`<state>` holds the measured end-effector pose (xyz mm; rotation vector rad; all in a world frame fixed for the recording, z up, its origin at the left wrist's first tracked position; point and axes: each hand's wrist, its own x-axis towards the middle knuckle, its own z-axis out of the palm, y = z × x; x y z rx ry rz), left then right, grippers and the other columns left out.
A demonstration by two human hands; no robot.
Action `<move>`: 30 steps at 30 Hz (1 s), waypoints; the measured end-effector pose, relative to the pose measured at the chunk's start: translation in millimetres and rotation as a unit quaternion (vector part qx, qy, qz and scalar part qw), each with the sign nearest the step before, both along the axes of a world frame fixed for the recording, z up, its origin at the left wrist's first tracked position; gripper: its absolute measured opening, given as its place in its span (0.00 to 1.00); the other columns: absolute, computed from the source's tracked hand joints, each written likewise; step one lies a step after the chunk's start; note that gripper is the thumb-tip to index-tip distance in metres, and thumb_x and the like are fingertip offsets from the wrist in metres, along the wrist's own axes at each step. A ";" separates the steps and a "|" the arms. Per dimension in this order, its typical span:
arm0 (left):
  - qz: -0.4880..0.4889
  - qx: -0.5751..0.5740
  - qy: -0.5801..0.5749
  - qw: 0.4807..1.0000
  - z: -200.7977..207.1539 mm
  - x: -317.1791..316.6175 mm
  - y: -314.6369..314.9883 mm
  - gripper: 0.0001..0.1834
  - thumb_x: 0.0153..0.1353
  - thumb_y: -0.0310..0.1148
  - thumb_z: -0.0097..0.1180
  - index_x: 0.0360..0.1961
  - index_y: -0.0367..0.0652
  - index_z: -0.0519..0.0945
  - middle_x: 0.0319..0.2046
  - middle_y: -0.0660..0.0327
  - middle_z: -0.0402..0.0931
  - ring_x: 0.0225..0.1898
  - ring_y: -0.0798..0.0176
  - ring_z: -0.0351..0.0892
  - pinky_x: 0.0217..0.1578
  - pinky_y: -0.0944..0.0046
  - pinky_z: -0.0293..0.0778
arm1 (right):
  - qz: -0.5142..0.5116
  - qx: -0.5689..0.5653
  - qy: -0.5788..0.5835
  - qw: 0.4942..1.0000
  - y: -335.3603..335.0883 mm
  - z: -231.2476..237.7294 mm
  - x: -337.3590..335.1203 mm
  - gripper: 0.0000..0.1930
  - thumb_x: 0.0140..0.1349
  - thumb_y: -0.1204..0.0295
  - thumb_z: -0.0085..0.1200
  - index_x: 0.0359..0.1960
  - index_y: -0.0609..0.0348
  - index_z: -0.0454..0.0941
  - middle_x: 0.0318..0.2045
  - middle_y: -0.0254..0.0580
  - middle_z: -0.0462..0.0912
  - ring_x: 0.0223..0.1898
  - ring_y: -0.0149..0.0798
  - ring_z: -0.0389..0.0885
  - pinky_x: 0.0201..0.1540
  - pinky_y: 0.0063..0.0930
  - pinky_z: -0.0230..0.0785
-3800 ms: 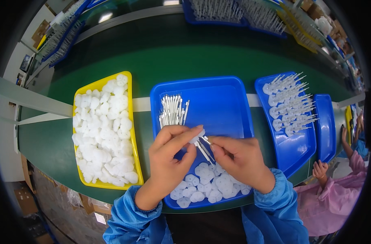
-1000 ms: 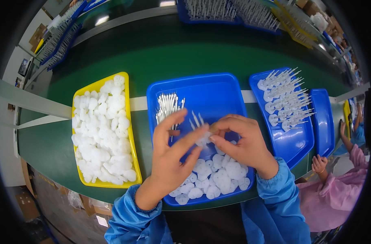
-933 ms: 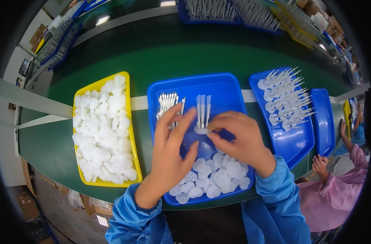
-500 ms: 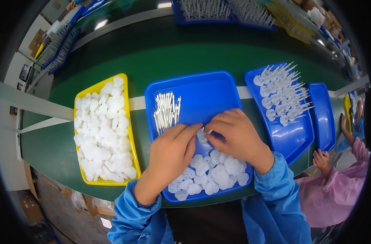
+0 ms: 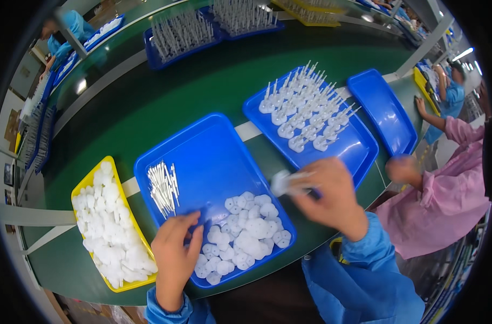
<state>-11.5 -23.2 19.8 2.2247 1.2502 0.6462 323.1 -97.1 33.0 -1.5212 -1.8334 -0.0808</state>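
Observation:
My right hand (image 5: pixel 327 191), blurred by motion, is closed on a whitish disc-shaped plastic piece (image 5: pixel 281 182). It hangs over the gap between the middle blue tray (image 5: pixel 216 146) and a second blue tray (image 5: pixel 343 154). Rows of translucent discs with upright thin sticks (image 5: pixel 305 110) stand in that second tray. At the middle tray's left edge, my left hand (image 5: pixel 175 251) holds nothing, its thumb apart from its fingers. A bundle of thin white sticks (image 5: pixel 163 189) lies just beyond it. Loose translucent, lobed discs (image 5: pixel 240 232) are heaped in the tray's near part.
On the left, a yellow tray (image 5: pixel 110 158) holds a heap of white pieces. Another blue tray (image 5: pixel 383 110) lies at the right. Trays of upright sticks (image 5: pixel 184 35) stand at the back. A person in a pink sleeve (image 5: pixel 435 200) is close on the right.
My hands have parted: the right has swung toward the right-hand tray with the disc piece, the left has dropped back to the tray's left edge. The view has turned right.

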 end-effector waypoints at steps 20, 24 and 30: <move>-0.139 0.000 0.064 0.988 11.5 -13.1 -6.1 0.21 0.58 0.29 0.77 0.53 0.42 0.88 0.53 0.55 0.84 0.50 0.47 0.85 0.52 0.51 0.82 | -0.012 -0.050 -0.100 0.994 5.2 1.3 -28.1 0.09 0.60 0.69 0.72 0.41 0.51 0.90 0.40 0.35 0.89 0.39 0.43 0.88 0.41 0.39 0.74; -0.100 -0.041 0.030 0.994 7.3 -10.2 -6.6 0.19 0.56 0.28 0.78 0.49 0.44 0.87 0.45 0.58 0.86 0.44 0.50 0.86 0.49 0.52 0.81 | 0.178 -0.032 -0.150 0.972 83.3 -2.4 -86.4 0.10 0.58 0.70 0.71 0.43 0.51 0.89 0.46 0.34 0.90 0.44 0.39 0.88 0.45 0.38 0.75; -0.099 -0.068 -0.041 0.992 -3.3 -13.9 -12.0 0.20 0.57 0.26 0.78 0.52 0.47 0.88 0.40 0.63 0.87 0.42 0.56 0.87 0.49 0.56 0.78 | 0.283 0.039 -0.315 0.905 168.3 -39.1 -128.0 0.07 0.61 0.69 0.60 0.40 0.50 0.85 0.40 0.33 0.87 0.44 0.37 0.86 0.47 0.36 0.76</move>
